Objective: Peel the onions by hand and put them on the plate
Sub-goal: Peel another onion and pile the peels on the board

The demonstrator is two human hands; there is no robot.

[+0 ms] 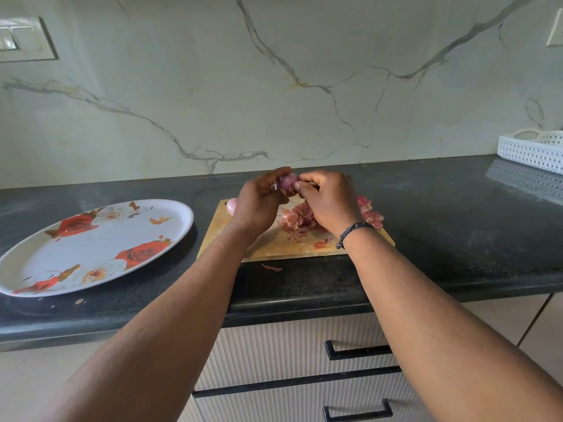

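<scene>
Dark counter (441, 214) under marble wall carries flowered plate (45, 269), cutting board (274, 245) with peels (300, 220); left hand (259, 205) and right hand (329, 202) clamp one onion (288, 184).

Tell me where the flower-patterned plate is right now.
The plate lies on the dark counter at the left, beside the cutting board; nothing is on it.

**Occluded and cropped items**

The left hand (259, 205) covers most of a pale onion (232, 205) at the cutting board (274, 248) corner. Both hands hide much of the purple onion (287, 181). The white basket (531, 147) and wall switch (21, 38) are cropped by the frame edges.
</scene>
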